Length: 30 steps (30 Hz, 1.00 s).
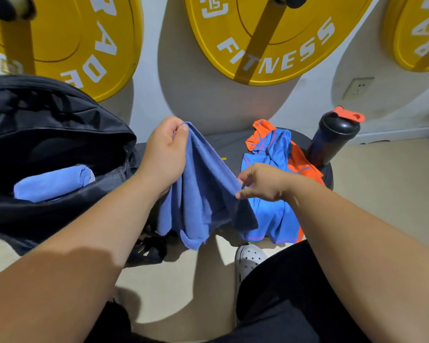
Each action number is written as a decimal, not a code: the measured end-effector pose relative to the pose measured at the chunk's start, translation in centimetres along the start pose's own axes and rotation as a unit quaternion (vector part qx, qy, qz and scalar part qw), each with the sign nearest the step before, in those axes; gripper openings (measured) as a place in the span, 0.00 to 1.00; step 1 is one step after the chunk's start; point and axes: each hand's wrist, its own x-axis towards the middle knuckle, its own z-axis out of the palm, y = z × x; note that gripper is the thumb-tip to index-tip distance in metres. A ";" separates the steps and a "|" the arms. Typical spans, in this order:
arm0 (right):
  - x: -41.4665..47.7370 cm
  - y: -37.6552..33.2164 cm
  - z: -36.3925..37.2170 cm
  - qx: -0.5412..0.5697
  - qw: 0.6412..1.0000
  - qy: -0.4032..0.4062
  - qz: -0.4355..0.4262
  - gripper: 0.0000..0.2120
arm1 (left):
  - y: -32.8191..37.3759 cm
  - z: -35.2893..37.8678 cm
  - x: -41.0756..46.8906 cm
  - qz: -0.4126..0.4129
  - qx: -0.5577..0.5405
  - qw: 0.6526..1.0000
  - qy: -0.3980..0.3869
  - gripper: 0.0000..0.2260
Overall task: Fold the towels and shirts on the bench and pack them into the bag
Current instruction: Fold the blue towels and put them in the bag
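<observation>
I see both hands up in front of the bench (229,144), each holding the blue towel (203,201). Left hand (164,154) grips one top corner, thumb over curled fingers, held high. Right hand (260,183) pinches the top edge lower down and to the right, between thumb and fingertips. The towel sags between them and hangs loose above the floor.

The black bag (47,125) stands open on the left, with a rolled light-blue towel (52,183) inside. A blue-and-orange shirt (273,154) lies crumpled on the bench behind the right hand, draping over the front edge. A black bottle (332,139) with a red lid stands on the right end, just beside the shirt. Yellow weight plates (270,33) hang on the wall.
</observation>
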 end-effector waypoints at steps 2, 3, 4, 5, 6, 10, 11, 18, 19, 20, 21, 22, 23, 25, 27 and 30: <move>0.4 0.3 0.7 -0.029 0.999 -0.010 0.010 0.10 | -0.1 -0.7 0.5 -0.003 0.004 1.000 0.025 0.11; 0.7 0.5 0.9 -0.035 0.999 -0.010 0.019 0.11 | -0.3 -0.9 0.6 -0.003 0.021 0.999 0.024 0.12; 0.9 0.8 1.1 -0.040 0.999 -0.011 0.031 0.11 | -0.6 -1.2 0.7 -0.003 0.042 0.999 0.018 0.12; 1.0 1.2 1.1 -0.044 0.998 -0.012 0.044 0.10 | -1.0 -1.4 0.7 -0.004 0.065 0.998 0.014 0.13; 1.0 1.7 1.1 -0.049 0.997 -0.016 0.058 0.09 | -1.4 -1.6 0.6 -0.004 0.083 0.996 0.014 0.14; 0.1 3.5 0.3 -0.078 0.990 -0.016 0.117 0.03 | -3.6 -2.4 0.3 -0.038 0.097 0.993 0.054 0.13; -0.2 4.0 0.1 -0.084 0.988 -0.015 0.126 0.03 | -4.1 -2.5 0.2 -0.049 0.102 0.992 0.061 0.13; -3.4 4.7 -2.4 0.047 0.978 0.164 0.121 0.07 | -6.7 -2.1 -0.5 -0.126 0.172 0.977 -0.017 0.11; -4.1 4.1 -3.3 0.109 0.970 0.192 0.102 0.07 | -6.9 -2.3 -0.5 -0.140 0.165 0.975 -0.051 0.11; -4.9 3.5 -4.4 0.156 0.962 0.207 0.082 0.07 | -7.0 -2.6 -0.5 -0.155 0.146 0.973 -0.087 0.12; -5.8 3.0 -5.6 0.180 0.959 0.209 0.067 0.07 | -6.7 -3.0 -0.5 -0.169 0.116 0.971 -0.121 0.11; -6.6 2.5 -7.0 0.193 0.959 0.200 0.058 0.07 | -6.4 -3.4 -0.4 -0.181 0.078 0.969 -0.148 0.11; -7.2 2.2 -8.4 0.201 0.961 0.181 0.056 0.09 | -6.1 -3.8 -0.3 -0.185 0.040 0.968 -0.165 0.10; -7.6 2.1 -10.4 0.197 0.967 0.146 0.075 0.09 | -5.5 -4.1 0.1 -0.174 0.004 0.971 -0.166 0.12; -6.5 2.7 -11.0 0.155 0.972 0.141 0.111 0.10 | -5.8 -3.6 0.6 -0.152 0.032 0.980 -0.126 0.13; -3.3 3.7 -9.8 0.033 0.975 0.165 0.144 0.07 | -7.3 -1.8 1.2 -0.130 0.119 0.982 -0.074 0.11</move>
